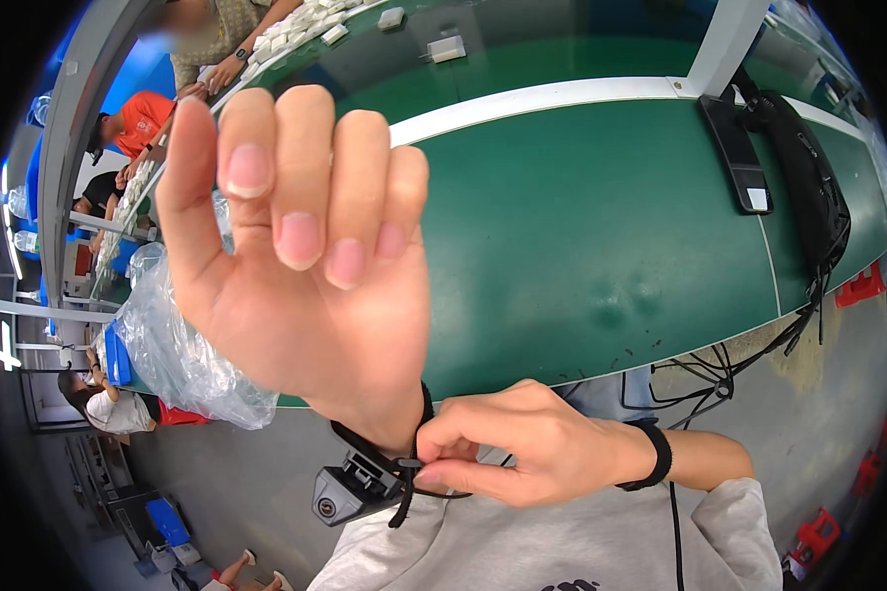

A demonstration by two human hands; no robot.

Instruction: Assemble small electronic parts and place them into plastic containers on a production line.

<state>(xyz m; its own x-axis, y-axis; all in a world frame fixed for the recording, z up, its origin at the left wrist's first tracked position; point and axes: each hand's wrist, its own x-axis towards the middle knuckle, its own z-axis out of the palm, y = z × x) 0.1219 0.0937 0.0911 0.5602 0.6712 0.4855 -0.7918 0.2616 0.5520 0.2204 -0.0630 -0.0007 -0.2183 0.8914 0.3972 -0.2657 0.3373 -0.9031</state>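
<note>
My left hand [306, 217] is raised close to the view, palm facing me. Its fingers curl loosely over the palm and hold nothing. A black strap [426, 404] goes round the left wrist, and a small dark grey camera [345, 494] hangs on it with its lens outward. At that wrist my right hand [522, 443] pinches the loose strap end [404, 492] between thumb and fingers. Its fingertips are partly hidden. A second black band [657, 455] circles my right wrist. A thin black cable [676, 532] runs down over my grey shirt.
The green table [542, 246] spreads ahead, with a clear plastic bag [197, 345] at its left. A phone [739, 163] and black pouch [808, 177] lie at the right. Black cables [715, 384] hang off the near edge. Beyond the frame, people [148, 118] sit by small white items [291, 30].
</note>
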